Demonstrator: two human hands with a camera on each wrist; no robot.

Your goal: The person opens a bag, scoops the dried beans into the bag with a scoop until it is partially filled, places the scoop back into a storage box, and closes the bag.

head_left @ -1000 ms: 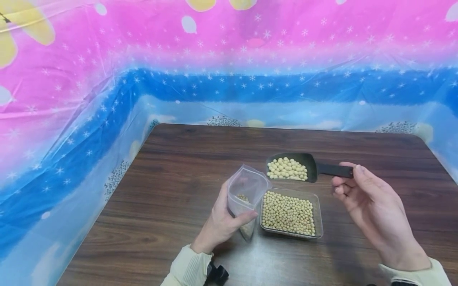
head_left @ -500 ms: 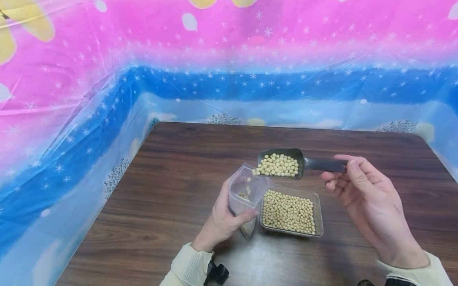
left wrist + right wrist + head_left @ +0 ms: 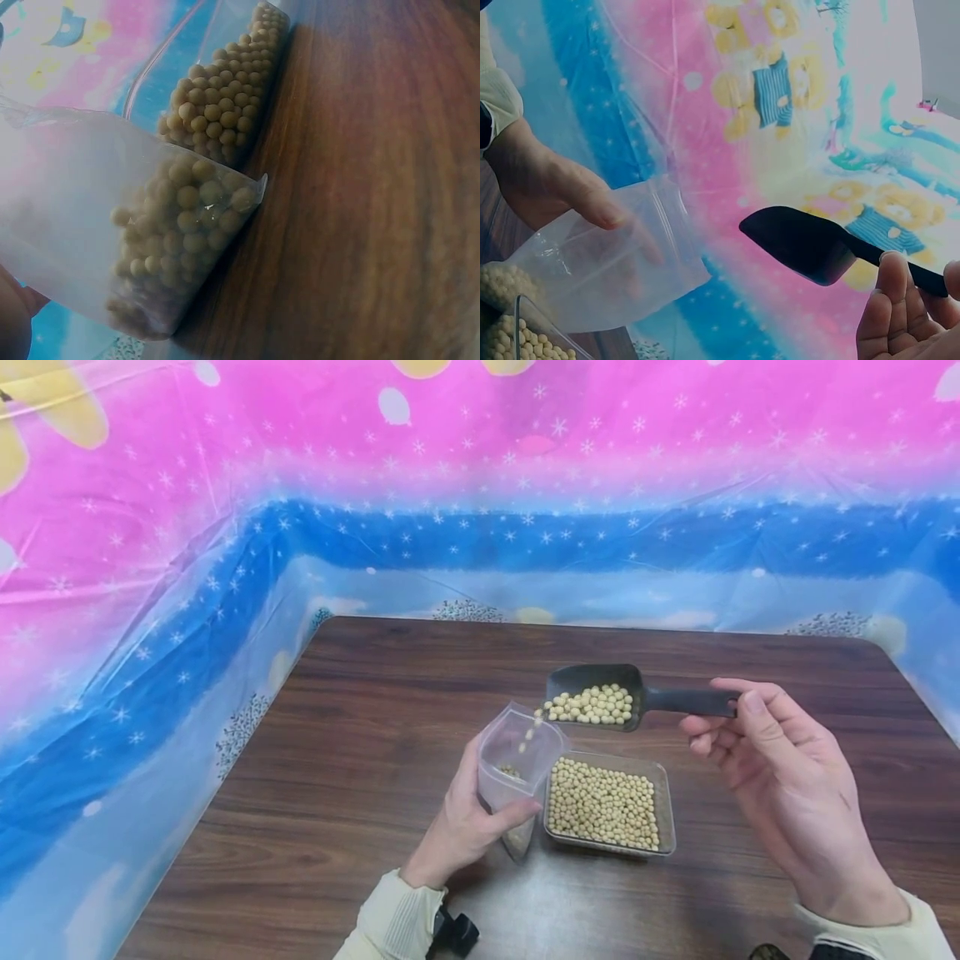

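Makeshift tabletop booth — wood-grain table (image 3: 337,760) enclosed by cartoon-printed cloth (image 3: 480,543) — kind of building unclear.

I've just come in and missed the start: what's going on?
A person's right hand holds a black plastic scoop of round, yellowish beans; a few show in mid-air at the open mouth of the clear plastic bag in the left hand. More lie in the bag's bottom. A clear rectangular tub of beans stands beside it on the dark wood-grain table.
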